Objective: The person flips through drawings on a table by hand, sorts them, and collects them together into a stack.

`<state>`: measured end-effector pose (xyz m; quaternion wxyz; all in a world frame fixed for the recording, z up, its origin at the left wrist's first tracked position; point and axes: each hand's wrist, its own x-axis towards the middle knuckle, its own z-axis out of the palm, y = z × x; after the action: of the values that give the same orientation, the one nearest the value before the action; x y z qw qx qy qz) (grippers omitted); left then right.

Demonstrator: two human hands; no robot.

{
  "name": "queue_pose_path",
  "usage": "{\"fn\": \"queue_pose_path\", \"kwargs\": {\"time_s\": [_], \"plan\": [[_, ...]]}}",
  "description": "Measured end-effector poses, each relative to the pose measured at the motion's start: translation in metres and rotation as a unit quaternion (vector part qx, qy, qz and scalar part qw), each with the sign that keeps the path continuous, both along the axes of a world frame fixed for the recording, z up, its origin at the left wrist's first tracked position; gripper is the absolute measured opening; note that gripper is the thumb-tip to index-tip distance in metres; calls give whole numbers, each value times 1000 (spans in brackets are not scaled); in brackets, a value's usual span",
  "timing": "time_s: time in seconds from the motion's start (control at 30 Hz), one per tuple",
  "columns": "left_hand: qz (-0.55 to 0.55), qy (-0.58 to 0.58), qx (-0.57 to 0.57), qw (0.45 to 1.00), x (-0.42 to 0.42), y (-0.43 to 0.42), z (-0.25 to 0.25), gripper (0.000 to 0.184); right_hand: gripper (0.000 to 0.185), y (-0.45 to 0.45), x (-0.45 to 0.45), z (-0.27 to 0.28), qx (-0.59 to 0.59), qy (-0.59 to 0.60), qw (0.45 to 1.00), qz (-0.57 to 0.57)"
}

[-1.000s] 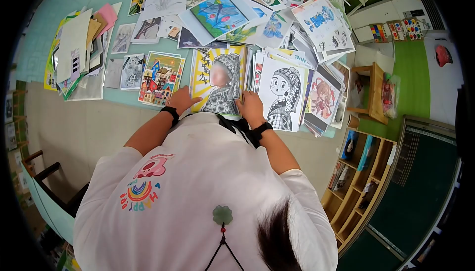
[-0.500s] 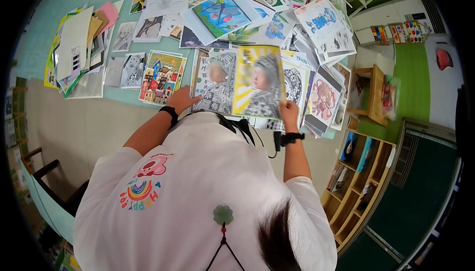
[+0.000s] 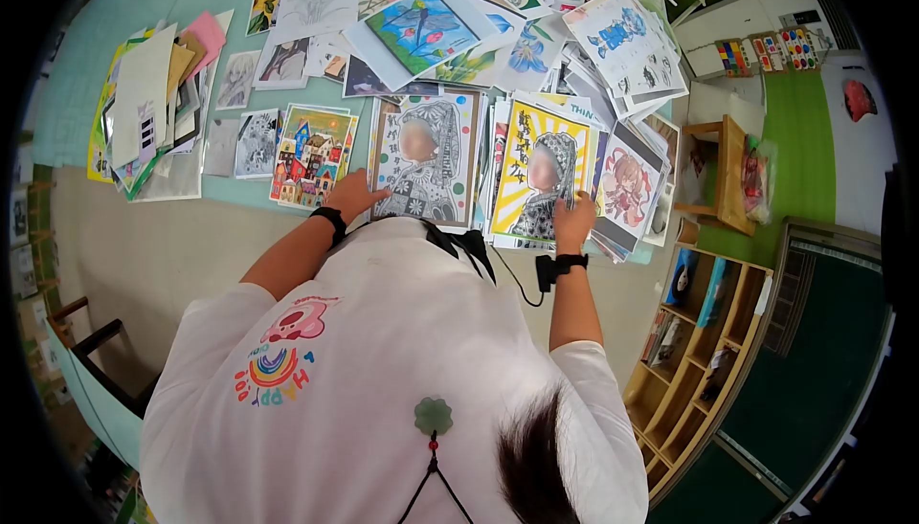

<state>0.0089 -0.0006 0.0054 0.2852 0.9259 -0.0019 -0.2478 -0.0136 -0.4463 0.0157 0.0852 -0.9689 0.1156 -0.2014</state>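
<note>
My left hand (image 3: 353, 197) lies at the table's near edge with its fingers stretched out, the fingertips touching the lower left of a black-and-white patterned portrait drawing (image 3: 421, 165). To the right, my right hand (image 3: 574, 222) grips the lower right part of a yellow-rayed portrait drawing (image 3: 528, 175), which rests over a stack of other sheets. Its fingertips show on the picture; the thumb's hold is partly hidden. Just left of my left hand is a colourful picture of houses (image 3: 314, 156).
A dragonfly picture (image 3: 421, 31) tops a spread of overlapping artworks at the back. Mixed papers (image 3: 144, 108) are piled at the left, and a girl drawing (image 3: 627, 189) lies right. Beyond the table stand a wooden stool (image 3: 732, 170) and a shelf unit (image 3: 694, 352).
My right hand has carried the yellow portrait drawing rightward and down onto the right stack, uncovering the black-and-white portrait drawing. My left hand has stayed almost in place.
</note>
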Motion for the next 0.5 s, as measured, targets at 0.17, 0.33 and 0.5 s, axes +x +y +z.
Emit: {"fn": "queue_pose_path", "kwargs": {"time_s": [0.17,0.33,0.5], "plan": [[3,8,30,1000,0,-5,7,63,37,92,21,-3,368,195,896,152],[3,13,27,1000,0,-4,8,65,36,146,32,18,386,315,851,165],[4,-2,22,1000,-2,-5,11,66,25,168,30,10,206,276,917,198]]}}
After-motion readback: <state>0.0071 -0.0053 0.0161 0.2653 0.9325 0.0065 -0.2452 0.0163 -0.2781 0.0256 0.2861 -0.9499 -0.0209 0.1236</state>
